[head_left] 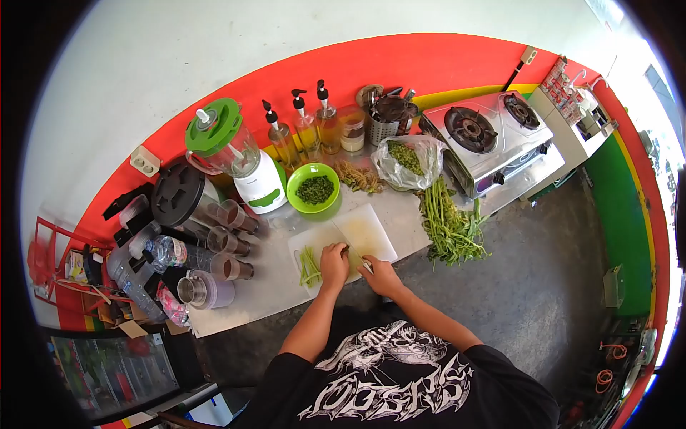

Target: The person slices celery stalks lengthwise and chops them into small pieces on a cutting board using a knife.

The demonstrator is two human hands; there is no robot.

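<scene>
On the white cutting board, my left hand is closed, fingertips bent down over a small bit of greens mostly hidden under them. My right hand grips a kitchen knife by its handle, the blade angled up and left beside my left fingertips. Pale green cut stalks lie on the board's left side, left of my left hand. Just behind the board stands a lime-green bowl holding chopped dark green leaves.
Leafy stems hang over the counter's front edge, below a plastic bag of greens. A gas stove stands at right. Behind are pump bottles and a blender. Cups and a lidded flask crowd the left.
</scene>
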